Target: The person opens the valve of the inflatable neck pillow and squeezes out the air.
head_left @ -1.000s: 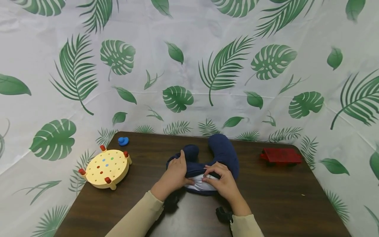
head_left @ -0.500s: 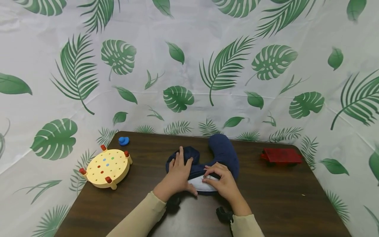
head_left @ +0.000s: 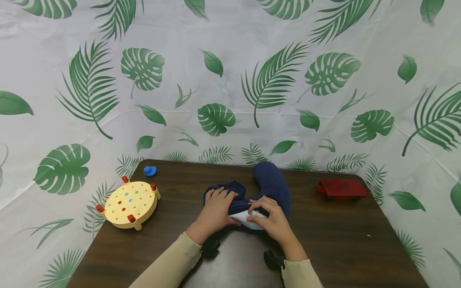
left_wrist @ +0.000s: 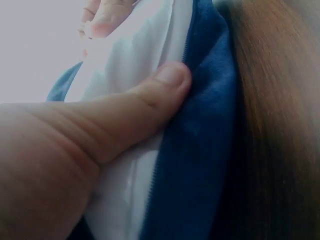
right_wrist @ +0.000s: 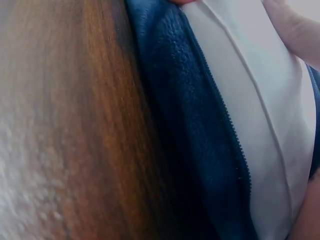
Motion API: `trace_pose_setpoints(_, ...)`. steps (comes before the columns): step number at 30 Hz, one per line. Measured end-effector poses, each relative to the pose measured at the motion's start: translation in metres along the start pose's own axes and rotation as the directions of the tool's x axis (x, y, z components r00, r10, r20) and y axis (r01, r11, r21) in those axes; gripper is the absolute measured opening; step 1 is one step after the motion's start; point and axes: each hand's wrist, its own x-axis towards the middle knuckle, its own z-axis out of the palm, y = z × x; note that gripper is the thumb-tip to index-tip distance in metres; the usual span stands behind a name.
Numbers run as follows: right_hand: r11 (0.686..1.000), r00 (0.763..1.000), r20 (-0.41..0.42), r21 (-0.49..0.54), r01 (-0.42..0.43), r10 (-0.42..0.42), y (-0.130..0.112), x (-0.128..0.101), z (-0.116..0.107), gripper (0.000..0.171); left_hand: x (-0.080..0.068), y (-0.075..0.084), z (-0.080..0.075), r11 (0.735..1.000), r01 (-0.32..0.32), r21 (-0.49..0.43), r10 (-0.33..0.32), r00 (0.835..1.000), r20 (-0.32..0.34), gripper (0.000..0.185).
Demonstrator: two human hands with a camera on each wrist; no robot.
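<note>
One clear shift in the last half second: the left hand (head_left: 217,206) went from fingers spread to fingers bent over the left part of the navy neck pillow (head_left: 272,182), its thumb (left_wrist: 130,112) laid across the white lining (right_wrist: 270,100) onto the near zip edge (right_wrist: 229,117). The pillow's near side moved slightly far, and its left part bunched up differently. Right hand (head_left: 272,218) hardly moved: thumb and index finger pinched at the opening, on a bit too small to identify. Left hand looked to be gripping the pillow. My read: a re-grip, not real progress, since the zip gap stayed open and the lining stayed exposed

Counts: 1 pillow, mid table (head_left: 360,248), both ends pointing far; 2 hands, both on it; 2 sleeves (head_left: 167,260); 2 black wrist mounts (head_left: 272,260), one per wrist; 1 round yellow board (head_left: 131,205), left, with 4 red-tipped pegs (head_left: 131,219) and 5 coloured dots (head_left: 123,209) (2 red, 2 blue, 1 green); 1 small blue toy (head_left: 150,171), far left; 1 red object (head_left: 342,189), far right, type unclear; 1 pale fleck (head_left: 368,235), right; 1 leaf-print backdrop (head_left: 187,60), far side
</note>
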Motion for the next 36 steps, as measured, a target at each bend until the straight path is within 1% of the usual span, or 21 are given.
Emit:
trace_pose_setpoints(7, 0.999, 0.999, -0.03, -0.002, -0.045, 0.045, -0.0004, 0.0003, 0.0011, 0.025, 0.0001, -0.001, 0.0009, 0.998, -0.056, -0.006, 0.055, 0.994, -0.099, 0.09)
trace_pose_setpoints(11, 0.998, 0.998, -0.032, -0.002, -0.063, 0.063, -0.0012, 0.0003, 0.0008, 0.025, 0.0002, -0.0016, 0.0017, 0.997, -0.07, -0.034, 0.065, 0.99, -0.123, 0.088)
trace_pose_setpoints(19, 0.996, 0.996, -0.039, 0.003, -0.086, 0.086, -0.0016, -0.0008, 0.0006, 0.026, 0.0012, -0.0023, 0.0023, 0.993, -0.086, -0.084, 0.074, 0.989, -0.129, 0.085)
trace_pose_setpoints(23, 0.997, 0.996, -0.044, 0.001, -0.073, 0.073, 0.0, -0.0016, 0.0012, 0.025, 0.001, -0.0023, 0.0016, 0.99, -0.093, -0.104, 0.079, 0.988, -0.132, 0.084)
trace_pose_setpoints(28, 0.998, 0.997, -0.049, 0.004, -0.065, 0.065, 0.0013, -0.0023, 0.0015, 0.024, 0.0015, -0.0031, 0.0012, 0.988, -0.096, -0.121, 0.081, 0.99, -0.118, 0.082)
trace_pose_setpoints(33, 0.999, 0.998, -0.039, 0.007, -0.049, 0.049, 0.0012, -0.0006, 0.001, 0.023, 0.0025, -0.0038, 0.0013, 0.984, -0.099, -0.146, 0.083, 0.99, -0.112, 0.08)
trace_pose_setpoints(36, 0.998, 0.998, -0.034, 0.009, -0.056, 0.057, 0.0011, -0.0004, 0.0004, 0.024, 0.0028, -0.004, 0.0012, 0.983, -0.103, -0.151, 0.087, 0.99, -0.109, 0.08)
